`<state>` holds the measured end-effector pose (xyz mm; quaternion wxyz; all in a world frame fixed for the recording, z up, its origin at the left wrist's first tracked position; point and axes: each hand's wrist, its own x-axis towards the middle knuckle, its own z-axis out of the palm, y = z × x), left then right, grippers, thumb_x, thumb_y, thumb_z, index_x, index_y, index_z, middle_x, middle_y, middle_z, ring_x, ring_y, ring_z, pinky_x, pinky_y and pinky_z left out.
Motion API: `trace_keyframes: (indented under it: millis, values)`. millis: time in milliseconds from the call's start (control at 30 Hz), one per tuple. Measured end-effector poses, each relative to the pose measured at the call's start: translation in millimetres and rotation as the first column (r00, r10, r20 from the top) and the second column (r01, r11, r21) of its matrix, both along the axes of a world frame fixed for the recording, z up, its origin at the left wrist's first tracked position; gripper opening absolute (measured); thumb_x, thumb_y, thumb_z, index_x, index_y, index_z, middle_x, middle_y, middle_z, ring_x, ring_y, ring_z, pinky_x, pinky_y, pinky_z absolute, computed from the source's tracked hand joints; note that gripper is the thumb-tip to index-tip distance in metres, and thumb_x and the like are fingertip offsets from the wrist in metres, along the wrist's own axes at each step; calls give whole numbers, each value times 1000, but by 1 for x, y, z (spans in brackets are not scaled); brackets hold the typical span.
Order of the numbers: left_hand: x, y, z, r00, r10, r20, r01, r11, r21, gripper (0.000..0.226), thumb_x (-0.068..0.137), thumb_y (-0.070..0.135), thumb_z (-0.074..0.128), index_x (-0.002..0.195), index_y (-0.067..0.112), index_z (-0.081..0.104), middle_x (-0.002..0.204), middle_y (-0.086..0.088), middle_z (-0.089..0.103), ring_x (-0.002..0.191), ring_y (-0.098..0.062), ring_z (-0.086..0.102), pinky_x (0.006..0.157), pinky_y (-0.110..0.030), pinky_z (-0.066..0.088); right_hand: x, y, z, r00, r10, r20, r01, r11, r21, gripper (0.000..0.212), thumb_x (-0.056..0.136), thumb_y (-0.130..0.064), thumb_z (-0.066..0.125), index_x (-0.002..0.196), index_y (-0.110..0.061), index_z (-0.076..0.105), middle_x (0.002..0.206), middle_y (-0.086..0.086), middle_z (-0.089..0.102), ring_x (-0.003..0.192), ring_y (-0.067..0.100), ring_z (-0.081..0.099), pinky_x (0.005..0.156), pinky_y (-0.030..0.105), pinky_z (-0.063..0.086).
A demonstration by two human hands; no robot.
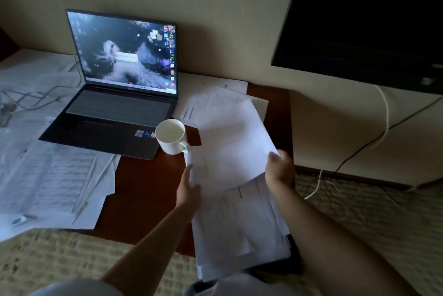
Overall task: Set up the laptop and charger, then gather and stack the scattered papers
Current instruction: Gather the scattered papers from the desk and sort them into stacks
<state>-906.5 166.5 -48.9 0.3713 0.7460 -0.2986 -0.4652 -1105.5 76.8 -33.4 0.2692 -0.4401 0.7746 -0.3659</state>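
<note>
An open laptop (119, 94) with its screen lit stands on the dark wooden table (143, 183), left of centre. Its charger cable (36, 99) trails off to the left over papers. A white sheet of paper (230, 147) is held above the table by both hands: my left hand (189, 190) grips its lower left edge, my right hand (279, 168) its right edge. Under it lies a pile of papers (242, 231) at the table's near right edge. More sheets (215, 99) rest behind, and scattered papers (48, 180) cover the left side.
A white mug (171, 136) stands between the laptop's right corner and the held sheet. A dark TV (364, 19) hangs on the wall at the right, with cables (383, 127) dropping to the patterned carpet (371, 211).
</note>
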Motion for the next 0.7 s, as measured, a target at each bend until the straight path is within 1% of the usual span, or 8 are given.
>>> trace_keyframes:
  millis: [100,167,233,333,433,500,600,700]
  values:
    - [-5,9,1,1000,19,-24,-17,999,48,34,95,-1,44,123,11,60,131,-7,55,101,-17,58,75,-22,51,6,22,28,986,5,-165,-66,930,-362,14,87,-7,62,96,2,68,92,21,64,87,38,60,74,36,43]
    - [-6,15,2,980,87,-176,-69,992,107,23,95,8,53,114,9,66,126,-9,60,110,-25,59,92,-32,50,16,37,50,958,45,-282,-198,814,-545,9,85,-7,62,88,-2,68,85,15,63,81,34,57,70,36,42]
    - [-6,22,7,936,148,-320,-101,982,160,17,90,22,61,98,10,70,119,-12,64,105,-29,61,95,-41,49,27,55,70,878,139,-457,-422,674,-606,8,84,-8,60,85,-5,68,85,10,61,81,27,53,68,33,42]
    - [-3,30,19,866,193,-461,-134,978,158,40,97,41,46,88,8,69,101,-13,65,86,-27,61,73,-34,50,40,94,78,664,353,-659,-732,484,-479,13,83,-12,56,82,-8,68,87,7,62,81,22,54,68,29,44]
    - [2,37,22,812,214,-543,-167,977,136,46,91,49,50,111,11,67,107,-16,67,98,-32,63,82,-43,52,46,134,45,398,625,-672,-906,384,-180,14,71,-7,59,81,-9,68,86,7,62,78,23,58,64,27,46]
    - [5,45,20,804,229,-549,-192,973,126,48,87,47,57,117,10,64,106,-17,68,94,-32,64,79,-42,52,44,156,21,295,744,-600,-937,349,-28,14,69,-7,55,78,-9,65,84,8,59,79,22,53,61,28,45]
    - [5,56,19,817,214,-535,-187,977,106,51,88,54,55,87,4,68,73,-13,66,69,-26,61,67,-36,51,42,179,9,234,798,-556,-929,352,114,14,75,-7,56,82,-7,67,92,8,60,87,24,55,70,37,50]
    - [0,63,17,828,173,-533,-156,985,76,48,92,51,50,96,7,67,84,-11,69,81,-26,64,77,-40,54,37,190,8,285,810,-512,-904,404,136,14,82,-17,60,89,-7,68,100,4,58,96,16,52,81,27,45]
